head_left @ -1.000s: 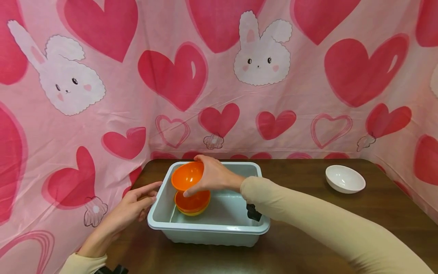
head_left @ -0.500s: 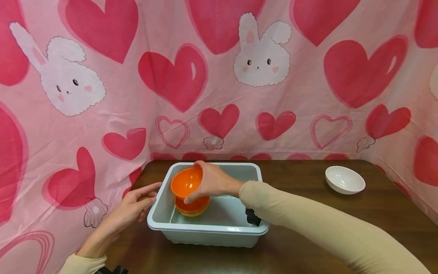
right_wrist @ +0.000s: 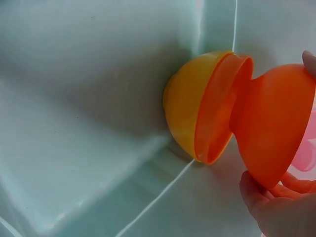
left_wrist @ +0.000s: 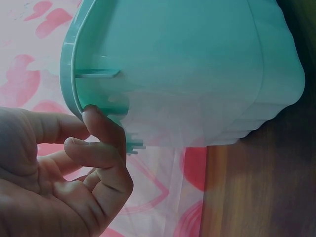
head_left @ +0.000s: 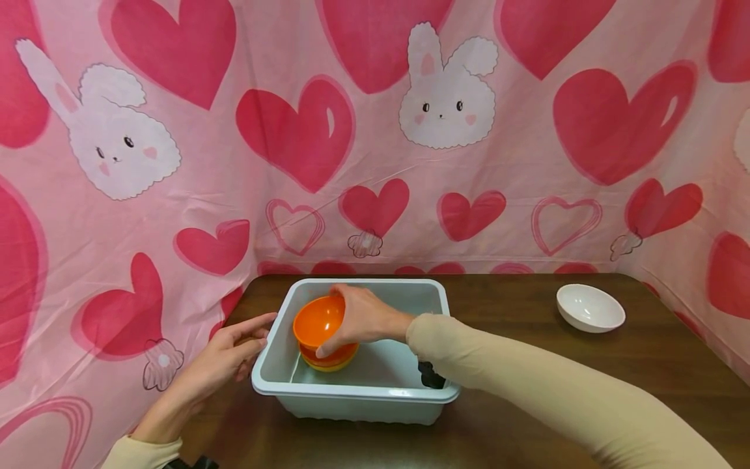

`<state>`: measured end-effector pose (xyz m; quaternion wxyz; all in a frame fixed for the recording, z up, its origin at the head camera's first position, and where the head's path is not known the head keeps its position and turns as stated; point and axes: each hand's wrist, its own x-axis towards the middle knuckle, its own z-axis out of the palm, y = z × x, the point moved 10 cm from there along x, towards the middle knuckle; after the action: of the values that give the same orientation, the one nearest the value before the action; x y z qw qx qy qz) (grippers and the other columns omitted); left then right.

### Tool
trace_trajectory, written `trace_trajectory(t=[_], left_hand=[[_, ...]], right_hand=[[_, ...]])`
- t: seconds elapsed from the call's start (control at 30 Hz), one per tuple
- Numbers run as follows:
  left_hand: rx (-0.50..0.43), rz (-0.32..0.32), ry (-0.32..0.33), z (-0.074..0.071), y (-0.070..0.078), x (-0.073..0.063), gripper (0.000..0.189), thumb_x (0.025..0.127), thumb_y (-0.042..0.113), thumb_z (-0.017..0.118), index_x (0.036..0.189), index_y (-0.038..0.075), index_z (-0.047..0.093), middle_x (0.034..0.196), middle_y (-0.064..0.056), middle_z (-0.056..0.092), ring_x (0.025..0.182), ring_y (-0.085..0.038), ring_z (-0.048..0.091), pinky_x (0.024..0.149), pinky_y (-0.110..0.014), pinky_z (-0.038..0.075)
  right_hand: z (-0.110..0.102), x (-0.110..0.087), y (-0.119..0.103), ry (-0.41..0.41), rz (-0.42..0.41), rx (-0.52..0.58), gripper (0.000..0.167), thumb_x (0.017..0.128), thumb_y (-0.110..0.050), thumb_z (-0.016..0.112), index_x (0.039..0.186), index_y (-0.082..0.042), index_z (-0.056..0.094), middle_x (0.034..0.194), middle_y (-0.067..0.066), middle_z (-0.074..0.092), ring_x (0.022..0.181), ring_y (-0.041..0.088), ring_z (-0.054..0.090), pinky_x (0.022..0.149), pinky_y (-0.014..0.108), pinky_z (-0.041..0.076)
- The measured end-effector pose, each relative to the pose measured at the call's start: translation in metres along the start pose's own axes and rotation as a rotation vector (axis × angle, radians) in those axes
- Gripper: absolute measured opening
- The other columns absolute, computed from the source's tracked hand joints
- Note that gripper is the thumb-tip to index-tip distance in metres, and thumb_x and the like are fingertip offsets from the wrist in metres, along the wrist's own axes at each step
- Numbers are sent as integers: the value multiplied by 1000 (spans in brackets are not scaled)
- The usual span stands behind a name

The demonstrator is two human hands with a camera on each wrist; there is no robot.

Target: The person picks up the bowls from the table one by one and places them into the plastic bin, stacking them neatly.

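My right hand [head_left: 366, 317] holds an orange bowl [head_left: 314, 324] by its rim, tilted, inside a pale grey-blue plastic tub [head_left: 357, 392]. Directly under it, at the tub's left end, another orange bowl [right_wrist: 210, 111] sits nested in a yellow bowl [right_wrist: 185, 103]. In the right wrist view the base of the held bowl reaches into the mouth of the lower orange one; whether they touch there I cannot tell. Outside the tub, my left hand [head_left: 231, 348] rests its loosely bent fingertips against the left rim [left_wrist: 69, 59].
A white bowl [head_left: 590, 307] stands at the right on the dark wooden table [head_left: 510, 391]. Pink cloth [head_left: 375, 150] with hearts and rabbits hangs behind the table and along its sides. Black wrist mounts [head_left: 430, 374] sit on both arms.
The right hand has lowered the held orange bowl toward the stacked orange and yellow bowls. The left hand, tub and white bowl have stayed in place.
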<state>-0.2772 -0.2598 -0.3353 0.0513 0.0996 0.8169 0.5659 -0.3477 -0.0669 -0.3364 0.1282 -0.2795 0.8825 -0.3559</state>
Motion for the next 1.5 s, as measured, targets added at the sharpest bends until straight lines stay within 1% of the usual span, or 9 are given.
trace_trajectory(t=[0.23,0.57,0.8,1.2,1.5], left_hand=[[-5,15,-10,0,1,-1,52,104,2,56,152,-12,44,104,-17,61,52,-15,43,48,-25,41],[-12,3,-13,0,0,-1,52,104,3,57,153,-11,44,105,-17,61,52,-17,43,48,-25,42],[-16,14,-16,0,1,-1,51,105,3,56,153,-10,45,105,-18,61,52,-16,42,48,-25,41],[-3,-16,-9,-2,-1,0,53,105,6,57,154,-9,44,107,-17,61,54,-16,44,50,-25,42],[-3,-20,-10,0,-1,-1,53,105,6,57,154,-9,44,108,-18,62,55,-15,45,51,-25,42]], right_hand=[[5,1,2,-5,-4,-5,100,68,-49,94,149,-14,47,128,-2,59,115,15,55,91,35,56],[10,3,0,-6,-28,-39,98,67,-50,95,147,-14,48,123,-3,60,110,15,55,88,32,56],[10,4,1,-3,-33,-73,98,67,-50,95,145,-15,48,122,-2,60,110,15,55,90,33,55],[12,7,2,-2,-22,-104,94,67,-53,94,142,-16,49,119,-3,60,110,16,54,87,32,55],[11,7,3,0,-25,-141,91,67,-56,92,140,-19,52,119,-3,60,111,16,53,87,33,55]])
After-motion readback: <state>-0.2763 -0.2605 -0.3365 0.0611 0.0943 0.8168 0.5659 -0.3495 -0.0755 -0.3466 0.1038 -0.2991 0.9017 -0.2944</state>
